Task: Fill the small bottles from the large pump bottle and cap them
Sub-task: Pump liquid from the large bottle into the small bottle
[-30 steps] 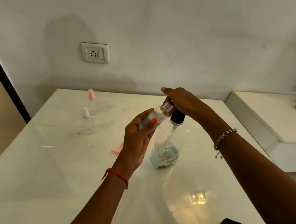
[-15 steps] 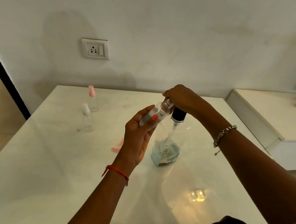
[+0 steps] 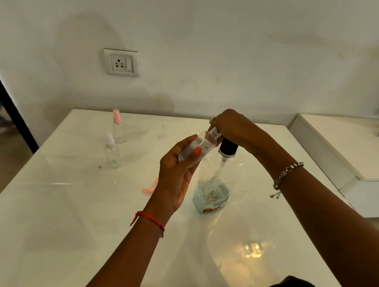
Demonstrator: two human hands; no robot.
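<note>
Small bottle [image 3: 198, 145] in left hand [image 3: 175, 179]

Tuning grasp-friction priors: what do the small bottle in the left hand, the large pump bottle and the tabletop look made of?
Small bottle: clear, glossy, likely plastic; ribbed moulded neck visible. Large pump bottle: clear walls, plastic or glass, unclear which; dip tube and bluish liquid show through; black collar. Tabletop: white, polished, stone or glass-like; it mirrors a light.

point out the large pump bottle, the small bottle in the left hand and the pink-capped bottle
large pump bottle [image 3: 212, 196], head view, lower body holding blue liquid
small bottle [image 3: 203, 142], head view, clear shoulder near the neck
pink-capped bottle [image 3: 118, 133], head view, clear body below cap
</note>
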